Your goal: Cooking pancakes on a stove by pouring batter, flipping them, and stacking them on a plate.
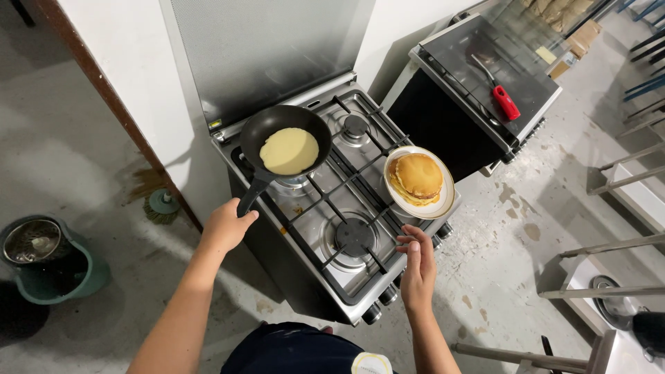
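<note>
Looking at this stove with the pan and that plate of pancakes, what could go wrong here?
The plate holding the stacked pancakes sits at the stove's edge and seems to overhang it; the empty right hand nearby might knock it off. The left hand grips the pan only by its handle end, so a tilt could slide the pale pancake out.

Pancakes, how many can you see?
At least 3: one pale pancake cooking in the black pan, and a browned stack of two or more on the white plate; stacked ones may be hidden.
</note>
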